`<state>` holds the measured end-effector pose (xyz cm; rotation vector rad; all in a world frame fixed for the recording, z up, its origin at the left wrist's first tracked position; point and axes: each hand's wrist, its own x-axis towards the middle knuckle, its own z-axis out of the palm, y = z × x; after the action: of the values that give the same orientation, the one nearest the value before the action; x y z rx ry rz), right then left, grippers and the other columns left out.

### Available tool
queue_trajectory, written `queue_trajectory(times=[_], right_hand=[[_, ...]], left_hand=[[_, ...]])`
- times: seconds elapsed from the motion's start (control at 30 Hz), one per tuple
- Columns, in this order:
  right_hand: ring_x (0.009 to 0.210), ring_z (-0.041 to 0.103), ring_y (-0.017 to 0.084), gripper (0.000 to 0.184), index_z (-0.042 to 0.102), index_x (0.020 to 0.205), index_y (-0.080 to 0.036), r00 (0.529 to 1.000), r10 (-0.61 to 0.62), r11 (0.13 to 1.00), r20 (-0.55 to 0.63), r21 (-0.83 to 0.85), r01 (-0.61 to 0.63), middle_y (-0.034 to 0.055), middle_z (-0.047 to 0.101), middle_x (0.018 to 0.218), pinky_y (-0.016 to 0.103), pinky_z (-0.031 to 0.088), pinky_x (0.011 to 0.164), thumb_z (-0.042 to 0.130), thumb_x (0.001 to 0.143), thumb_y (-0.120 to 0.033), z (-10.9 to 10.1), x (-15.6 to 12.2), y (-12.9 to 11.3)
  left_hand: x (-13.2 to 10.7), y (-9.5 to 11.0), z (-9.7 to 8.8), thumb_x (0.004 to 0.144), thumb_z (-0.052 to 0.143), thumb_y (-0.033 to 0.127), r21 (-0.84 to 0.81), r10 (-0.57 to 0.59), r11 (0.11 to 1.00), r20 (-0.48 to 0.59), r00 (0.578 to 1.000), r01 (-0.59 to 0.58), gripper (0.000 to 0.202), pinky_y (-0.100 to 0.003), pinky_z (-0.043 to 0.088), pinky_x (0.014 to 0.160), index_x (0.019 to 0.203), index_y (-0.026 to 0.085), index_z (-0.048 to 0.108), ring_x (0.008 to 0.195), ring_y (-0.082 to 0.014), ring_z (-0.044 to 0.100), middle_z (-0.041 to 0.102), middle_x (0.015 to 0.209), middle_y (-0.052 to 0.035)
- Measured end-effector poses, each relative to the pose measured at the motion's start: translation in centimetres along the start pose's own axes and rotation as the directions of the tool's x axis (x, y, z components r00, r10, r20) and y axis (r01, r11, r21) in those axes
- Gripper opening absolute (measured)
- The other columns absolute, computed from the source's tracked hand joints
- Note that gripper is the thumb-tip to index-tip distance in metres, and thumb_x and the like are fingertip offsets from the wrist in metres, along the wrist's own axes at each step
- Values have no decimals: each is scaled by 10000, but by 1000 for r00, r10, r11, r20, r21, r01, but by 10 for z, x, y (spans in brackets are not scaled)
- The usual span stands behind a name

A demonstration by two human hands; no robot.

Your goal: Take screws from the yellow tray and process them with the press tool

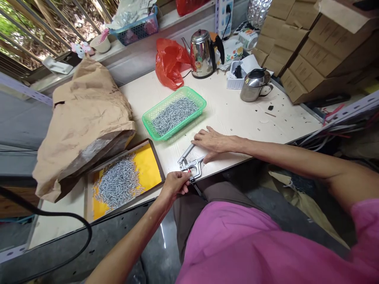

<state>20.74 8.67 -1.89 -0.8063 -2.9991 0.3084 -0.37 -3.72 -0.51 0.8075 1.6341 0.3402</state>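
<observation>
Silver hand pliers (194, 165) with a small coil spring lie at the table's front edge, their handles spread apart. My right hand (211, 142) spans the handle ends, fingers at the far handle and thumb at the near one. At the jaws, my left hand (177, 183) is closed in a pinch beside a small red part; what its fingertips hold is too small to make out. Just beyond the pliers stands a green plastic basket (152, 133) of small, shiny metal pieces (174, 114). To the left, a yellow-lined tray (151, 163) bears a heap of slim, silvery pieces (118, 183).
A large brown paper bag (85, 106) leans behind the tray. Along the back are a red plastic bag (170, 63), a steel kettle (202, 53) and a small metal pot (251, 87). Cardboard boxes (322, 55) are stacked at right. A black cable (59, 214) loops at lower left.
</observation>
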Motion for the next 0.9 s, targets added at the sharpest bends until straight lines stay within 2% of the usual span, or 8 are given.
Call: queue_trajectory(times=[0.33,0.43,0.47,0.53,0.6,0.63,0.73,0.9], right_hand=[[983,430,296,575,569,1135,-115,999,52,999,-11,2,-52,149,526,1094,431,327,846,669,769,-547,-2,-9,-10],[970,443,274,451,609,1035,-109,996,83,996,-26,24,-82,139,549,1041,382,338,826,685,792,-482,-3,-14,-17],[966,448,268,433,613,1017,-107,995,96,995,-34,33,-95,137,554,1029,370,343,820,692,793,-469,-3,-15,-20],[967,457,262,434,614,1017,-107,992,118,992,-44,49,-116,134,559,1028,355,357,807,702,789,-465,-2,-17,-24],[982,460,267,447,608,1040,-114,990,135,990,-43,55,-132,132,557,1048,353,373,800,704,787,-470,-1,-18,-27],[990,460,270,448,605,1050,-117,989,143,989,-40,54,-141,132,555,1058,356,381,799,703,789,-468,-2,-18,-28],[999,463,276,474,586,1090,-110,987,161,986,-13,51,-160,139,546,1079,369,407,807,698,791,-460,-7,-23,-31],[998,476,282,602,544,1156,-101,976,214,976,46,36,-215,155,533,1117,373,437,799,768,714,-443,-17,-34,-28]], left_hand=[[-3,-11,-2,736,674,423,-126,46,991,-15,999,-47,301,-170,350,361,704,134,598,364,-54,480,597,566,18],[-9,-15,-1,804,580,442,58,180,983,-158,971,-172,306,-210,379,391,778,141,631,380,-85,492,587,566,17],[-11,-14,0,827,552,442,189,299,947,-225,927,-260,309,-229,415,432,814,146,642,423,-104,524,600,593,6],[-11,-9,4,854,542,412,495,595,758,-259,761,-424,283,-284,496,592,928,162,653,615,-160,611,650,740,-33],[-5,2,9,840,596,358,724,795,481,-123,593,-494,305,-355,506,794,1085,179,616,903,-227,615,661,991,-83],[0,9,12,821,629,339,788,835,357,-27,550,-503,375,-387,486,869,1155,178,581,1024,-256,575,633,1110,-107],[18,29,20,781,683,317,844,816,131,206,540,-520,590,-424,438,963,1303,161,457,1169,-291,480,533,1296,-140],[33,47,23,798,653,348,872,719,44,312,622,-488,624,-417,448,907,1336,134,421,1061,-283,510,567,1184,-140]])
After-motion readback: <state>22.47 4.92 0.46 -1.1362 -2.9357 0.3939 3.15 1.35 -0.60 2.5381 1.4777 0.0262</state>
